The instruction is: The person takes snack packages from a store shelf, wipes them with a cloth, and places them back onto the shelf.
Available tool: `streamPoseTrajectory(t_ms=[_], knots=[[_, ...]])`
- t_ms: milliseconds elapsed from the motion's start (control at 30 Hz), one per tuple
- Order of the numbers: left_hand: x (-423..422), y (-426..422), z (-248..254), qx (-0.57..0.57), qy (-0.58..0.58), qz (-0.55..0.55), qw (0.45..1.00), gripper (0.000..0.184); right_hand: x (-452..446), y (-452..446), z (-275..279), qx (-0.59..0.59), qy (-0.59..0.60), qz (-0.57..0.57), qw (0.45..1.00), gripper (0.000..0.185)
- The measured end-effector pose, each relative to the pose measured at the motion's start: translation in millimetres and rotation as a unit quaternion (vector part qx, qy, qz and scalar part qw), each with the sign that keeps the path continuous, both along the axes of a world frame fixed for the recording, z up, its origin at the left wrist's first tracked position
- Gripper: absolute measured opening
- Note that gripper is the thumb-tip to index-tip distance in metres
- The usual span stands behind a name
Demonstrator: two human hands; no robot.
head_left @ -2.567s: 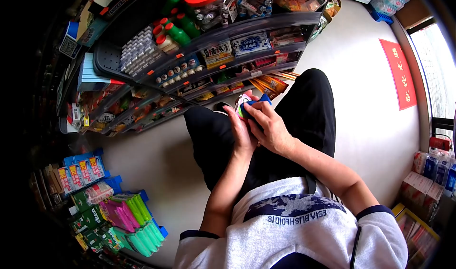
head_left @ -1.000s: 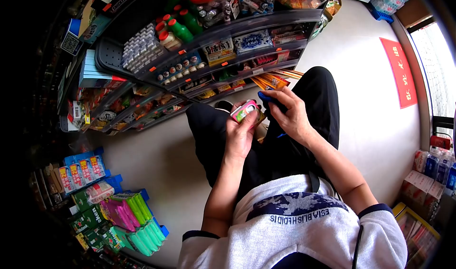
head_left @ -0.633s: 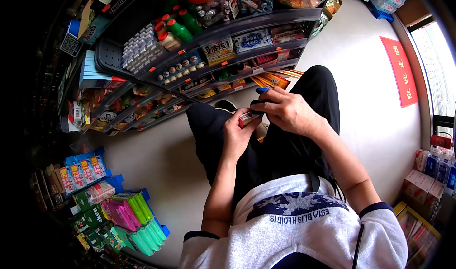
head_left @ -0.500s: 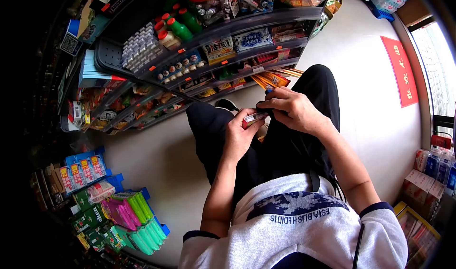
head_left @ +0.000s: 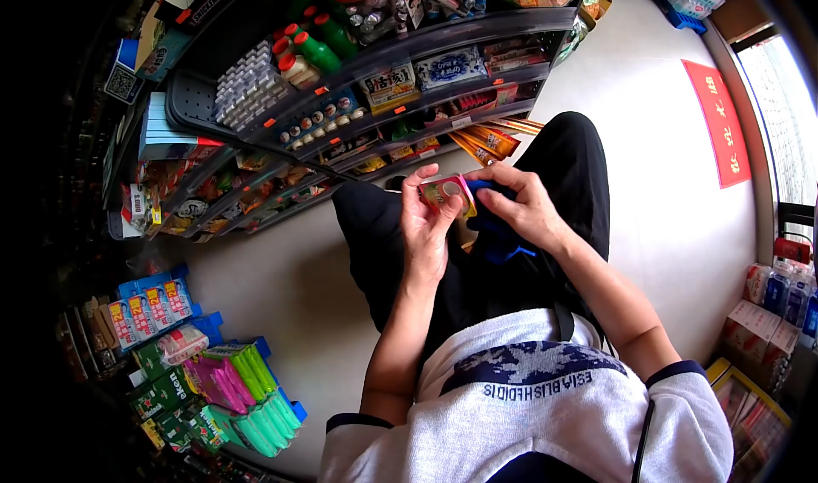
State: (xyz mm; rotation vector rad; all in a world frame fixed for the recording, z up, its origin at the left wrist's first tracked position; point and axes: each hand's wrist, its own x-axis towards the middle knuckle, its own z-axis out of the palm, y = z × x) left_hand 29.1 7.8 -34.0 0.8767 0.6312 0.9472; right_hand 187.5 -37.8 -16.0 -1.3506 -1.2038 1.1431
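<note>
A small pink tin (head_left: 444, 193) with a pale round mark on its face lies in my left hand (head_left: 426, 231), the thumb across its near side and the fingers behind it. From the right, my right hand (head_left: 530, 203) grips a dark blue cloth (head_left: 497, 190) between thumb and fingers, and the cloth touches the tin's right edge. Part of the cloth hangs below the right hand, over the dark trousers. Both hands are above my bent knees.
Ahead stands a curved snack rack (head_left: 452, 125) with jars, bottles and packets. Orange long packets (head_left: 486, 142) stick out beside my right knee. At the lower left are stacked tissue packs (head_left: 247, 423) and boxes. A red banner (head_left: 716, 123) lies on the floor at the right.
The tin has been turned so its broad face shows, and my left fingers have spread upward. More of the blue cloth now shows at and below my right hand.
</note>
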Motion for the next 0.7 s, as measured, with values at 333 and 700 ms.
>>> streamPoseTrajectory(t_ms=[333, 700], knots=[[6, -6, -8, -0.086, -0.006, 0.025, 0.996, 0.061, -42, -10, -17, 0.119, -0.112, -0.053, 0.985, 0.039], [2, 15, 0, -0.173, -0.203, 0.004, 0.964, 0.065, -26, -11, 6, 0.146, -0.181, -0.016, 0.973, 0.043]])
